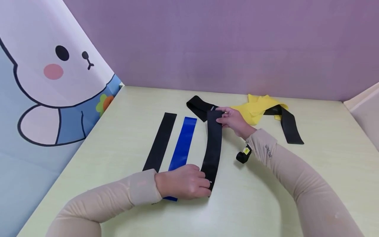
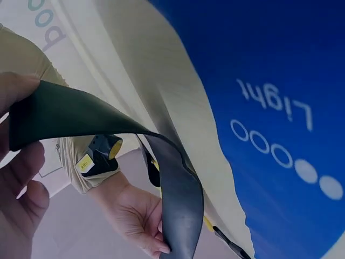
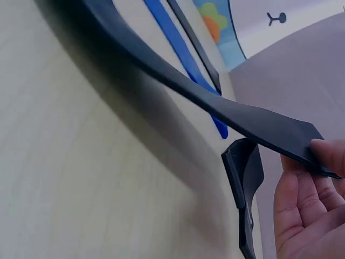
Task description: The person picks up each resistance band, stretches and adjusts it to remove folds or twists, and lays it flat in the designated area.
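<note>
A black resistance band (image 1: 214,144) is stretched lengthwise between my two hands above the table. My left hand (image 1: 186,182) pinches its near end, thumb and fingers on either side of it in the left wrist view. The far end is pinched by my right hand (image 1: 234,121), as the right wrist view also shows. Left of it a blue resistance band (image 1: 184,141) lies flat, partly under my left forearm; its printed word "Light" (image 2: 275,102) shows in the left wrist view. Further left lies another black band (image 1: 160,144), its near part hidden by the sleeve.
Behind my right hand lie a looped black band (image 1: 199,106), a crumpled yellow band (image 1: 257,108) and a black strip (image 1: 290,126). A small black strap with a yellow label (image 1: 244,154) shows by my right wrist. A purple wall (image 1: 225,49) borders the table's back edge.
</note>
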The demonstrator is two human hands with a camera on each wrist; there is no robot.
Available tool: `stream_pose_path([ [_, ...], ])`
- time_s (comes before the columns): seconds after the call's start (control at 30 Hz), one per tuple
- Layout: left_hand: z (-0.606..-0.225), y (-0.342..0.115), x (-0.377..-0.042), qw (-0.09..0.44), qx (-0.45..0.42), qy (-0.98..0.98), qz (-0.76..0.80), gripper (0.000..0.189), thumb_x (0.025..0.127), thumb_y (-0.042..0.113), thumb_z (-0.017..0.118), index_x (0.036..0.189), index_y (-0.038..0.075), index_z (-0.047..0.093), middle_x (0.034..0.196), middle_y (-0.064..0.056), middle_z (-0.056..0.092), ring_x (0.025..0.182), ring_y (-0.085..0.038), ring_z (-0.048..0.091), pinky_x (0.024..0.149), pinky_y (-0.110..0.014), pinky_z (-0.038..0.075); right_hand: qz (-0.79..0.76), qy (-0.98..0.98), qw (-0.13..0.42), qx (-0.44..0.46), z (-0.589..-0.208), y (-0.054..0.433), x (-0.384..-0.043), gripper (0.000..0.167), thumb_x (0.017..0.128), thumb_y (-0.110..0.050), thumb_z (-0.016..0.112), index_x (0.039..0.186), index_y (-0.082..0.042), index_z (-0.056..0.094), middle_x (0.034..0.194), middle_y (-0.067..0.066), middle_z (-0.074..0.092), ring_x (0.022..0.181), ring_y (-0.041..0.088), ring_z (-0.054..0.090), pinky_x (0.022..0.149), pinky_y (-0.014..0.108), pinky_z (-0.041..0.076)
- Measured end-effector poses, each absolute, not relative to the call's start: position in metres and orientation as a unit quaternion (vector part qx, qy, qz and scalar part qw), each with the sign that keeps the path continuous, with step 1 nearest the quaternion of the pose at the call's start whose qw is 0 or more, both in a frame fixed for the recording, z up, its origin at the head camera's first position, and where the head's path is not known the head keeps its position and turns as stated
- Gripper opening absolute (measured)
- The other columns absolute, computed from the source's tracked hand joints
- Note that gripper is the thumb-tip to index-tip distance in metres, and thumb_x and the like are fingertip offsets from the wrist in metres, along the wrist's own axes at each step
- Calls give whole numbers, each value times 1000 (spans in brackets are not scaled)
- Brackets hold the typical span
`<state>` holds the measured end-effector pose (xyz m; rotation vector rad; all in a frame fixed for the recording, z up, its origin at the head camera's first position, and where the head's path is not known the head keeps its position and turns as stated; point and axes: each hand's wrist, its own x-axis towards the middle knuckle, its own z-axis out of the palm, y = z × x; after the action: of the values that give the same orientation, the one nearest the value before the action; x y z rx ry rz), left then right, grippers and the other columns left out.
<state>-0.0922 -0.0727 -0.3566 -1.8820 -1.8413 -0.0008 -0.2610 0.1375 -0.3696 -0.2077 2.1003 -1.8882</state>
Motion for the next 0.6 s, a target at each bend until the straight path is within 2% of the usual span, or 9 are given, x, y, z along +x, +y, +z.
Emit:
stream_pose_path([
  [0.13, -360, -70, -89, 228, -689, -688, 7, 17, 87, 9, 60, 78, 23, 64, 68, 12, 54, 55, -5, 47, 48, -17, 33, -652, 739, 154, -74, -371, 136, -261, 53, 89, 7, 60, 139, 3, 44, 71, -4, 40, 61, 4, 53, 59, 23, 49],
  [0.27, -364, -67, -84, 198, -672, -714, 7, 15, 90, 12, 61, 82, 23, 68, 73, 11, 59, 58, -5, 51, 51, -16, 38, -646, 744, 154, -70, -372, 136, -260, 53, 89, 6, 60, 140, 1, 45, 71, -4, 40, 60, 4, 53, 59, 23, 49],
  [0.4, -364, -65, -78, 124, -651, -748, 14, 13, 93, 16, 62, 95, 23, 72, 85, 11, 66, 68, -5, 57, 57, -15, 43, -633, 753, 164, -67, -373, 134, -260, 53, 89, 4, 60, 140, -1, 45, 72, -3, 41, 62, 5, 53, 60, 24, 49],
  [0.6, -361, -63, -77, -18, -625, -780, 5, 17, 94, 17, 61, 106, 21, 73, 96, 10, 69, 82, -2, 63, 70, -13, 47, -622, 763, 166, -60, -375, 132, -261, 52, 90, 3, 60, 140, -2, 46, 74, -3, 41, 65, 6, 52, 61, 24, 49],
])
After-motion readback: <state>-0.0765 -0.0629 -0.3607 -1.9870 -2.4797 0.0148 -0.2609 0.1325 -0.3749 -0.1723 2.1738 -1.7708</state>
